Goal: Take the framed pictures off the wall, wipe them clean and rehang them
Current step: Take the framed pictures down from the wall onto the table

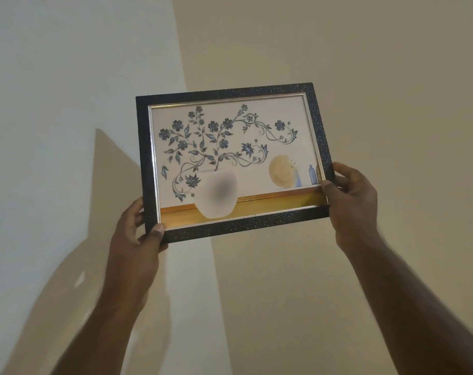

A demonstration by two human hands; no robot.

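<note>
A framed picture (230,123) with a dark speckled frame and a silver inner edge shows blue flowers, a white vase and a gold strip. It is held up in front of the wall, tilted slightly with its right side higher. My left hand (136,239) grips its lower left corner, thumb on the front of the frame. My right hand (351,201) grips the lower right edge, thumb on the front and fingers behind. Both arms reach upward.
A plain wall (338,63) fills the view, beige on the right with a whiter band (54,77) on the left. Shadows of the frame and arms fall on the wall at lower left. No hook or nail shows.
</note>
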